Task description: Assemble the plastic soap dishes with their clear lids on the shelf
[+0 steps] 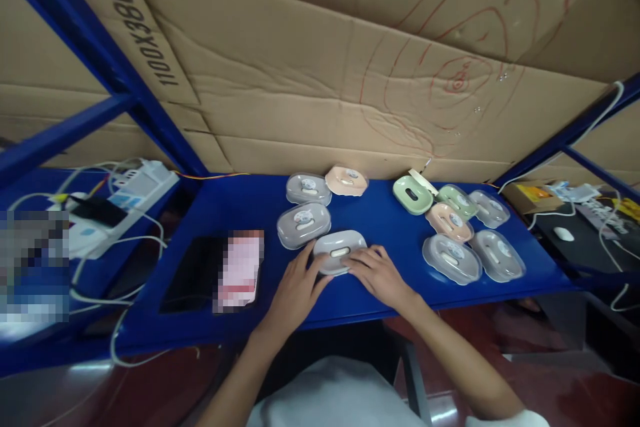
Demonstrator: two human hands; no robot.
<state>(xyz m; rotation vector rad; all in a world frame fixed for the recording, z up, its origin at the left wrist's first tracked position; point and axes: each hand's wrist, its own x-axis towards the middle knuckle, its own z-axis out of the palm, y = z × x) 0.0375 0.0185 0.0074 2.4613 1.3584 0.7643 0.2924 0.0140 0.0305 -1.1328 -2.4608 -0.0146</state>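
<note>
A grey oval soap dish (345, 239) with a slot in its middle lies on the blue table in front of me. My left hand (296, 283) grips its left end, thumb at the near side and fingers along the edge. At the right end, my right hand (379, 275) has its fingers closed on the near rim, close to the slot. Just beyond my left hand is a grey dish with a clear cover (304, 225). Behind it stand another covered grey dish (309, 189) and a peach one (347, 180).
To the right sit a green dish (413, 194) with a pale strip leaning on it, a peach dish (450, 221) and several covered grey dishes (451, 259). A phone (239, 270) lies at left beside a black panel (193, 273). Cardboard (300, 73) backs the table; cables (120, 320) hang at left.
</note>
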